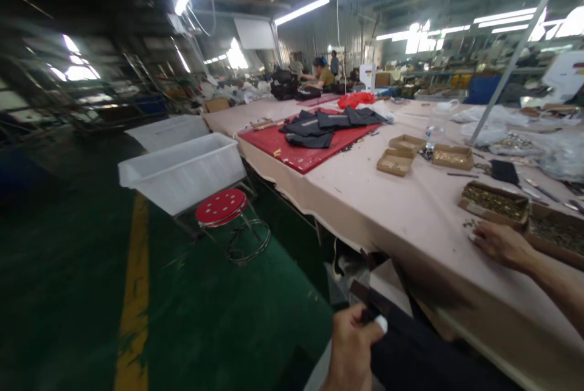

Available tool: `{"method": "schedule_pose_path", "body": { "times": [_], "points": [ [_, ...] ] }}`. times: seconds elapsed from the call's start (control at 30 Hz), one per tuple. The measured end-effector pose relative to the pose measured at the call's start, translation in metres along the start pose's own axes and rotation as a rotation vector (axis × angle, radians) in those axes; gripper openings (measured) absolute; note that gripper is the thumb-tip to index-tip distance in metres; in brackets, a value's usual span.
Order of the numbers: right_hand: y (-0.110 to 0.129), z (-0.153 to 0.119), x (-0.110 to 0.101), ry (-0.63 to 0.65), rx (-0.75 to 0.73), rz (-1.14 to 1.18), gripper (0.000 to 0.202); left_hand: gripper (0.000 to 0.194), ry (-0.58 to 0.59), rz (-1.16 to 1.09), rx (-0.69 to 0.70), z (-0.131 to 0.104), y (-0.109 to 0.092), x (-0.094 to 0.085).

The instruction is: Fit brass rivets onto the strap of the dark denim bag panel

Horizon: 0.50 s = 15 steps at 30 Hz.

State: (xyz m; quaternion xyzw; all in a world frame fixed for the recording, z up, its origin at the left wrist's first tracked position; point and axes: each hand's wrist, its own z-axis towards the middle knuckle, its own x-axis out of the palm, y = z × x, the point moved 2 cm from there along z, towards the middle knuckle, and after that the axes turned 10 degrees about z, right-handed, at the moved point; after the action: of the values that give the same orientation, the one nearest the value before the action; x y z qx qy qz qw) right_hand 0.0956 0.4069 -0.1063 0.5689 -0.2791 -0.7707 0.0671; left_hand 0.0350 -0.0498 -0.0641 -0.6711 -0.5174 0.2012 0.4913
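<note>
left hand [351,342]: low, below the counter [410,221] edge, grip closed on a dark strap [371,301].
right hand [499,244]: on the counter beside the open box of small metal fittings [495,201], fingers curled over loose pieces; held or not, cannot tell.
step: likely picking a fitting for the strap.
next: needs a clean pinch of one piece, then bring hands together.

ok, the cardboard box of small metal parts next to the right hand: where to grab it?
Take the cardboard box by its two short end walls, from above. It is shallow, open-topped and full of loose pieces, so keep it level. The right hand rests on the table at its near edge; a second box crowds its right side.
</note>
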Motion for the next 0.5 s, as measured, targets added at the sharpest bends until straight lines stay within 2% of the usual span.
{"method": "schedule_pose_path", "body": {
  "times": [0.07,0.1,0.17,0.23,0.27,0.33,0.4,0.5],
  "points": [
    [0.026,-0.01,-0.003,-0.002,0.003,-0.012,0.029,0.03,0.04,-0.037,-0.015,-0.002,-0.003,0.007],
    [0.048,-0.018,-0.002,-0.027,-0.032,0.005,0.027,0.031,0.047,-0.044,-0.029,-0.002,-0.004,0.01],
    [0.108,-0.038,0.004,-0.003,-0.177,0.174,0.021,0.034,0.047,-0.042,-0.057,0.001,-0.003,0.012],
    [0.172,-0.063,0.015,0.119,-0.295,0.353,0.013,0.033,0.054,-0.044,-0.056,0.004,-0.001,0.011],
    [0.2,-0.075,0.02,0.131,-0.334,0.414,0.009,0.032,0.058,-0.043,-0.05,0.005,0.001,0.011],
    [0.242,-0.094,0.032,0.149,-0.36,0.467,0.005,0.032,0.06,-0.035,-0.039,0.007,0.003,0.01],
    [0.262,-0.102,0.044,0.14,-0.377,0.482,0.004,0.033,0.063,-0.016,-0.026,0.007,0.004,0.01],
    [0.267,-0.1,0.056,0.119,-0.391,0.469,0.004,0.032,0.074,0.051,0.024,0.007,0.007,0.009]
  ]
}}
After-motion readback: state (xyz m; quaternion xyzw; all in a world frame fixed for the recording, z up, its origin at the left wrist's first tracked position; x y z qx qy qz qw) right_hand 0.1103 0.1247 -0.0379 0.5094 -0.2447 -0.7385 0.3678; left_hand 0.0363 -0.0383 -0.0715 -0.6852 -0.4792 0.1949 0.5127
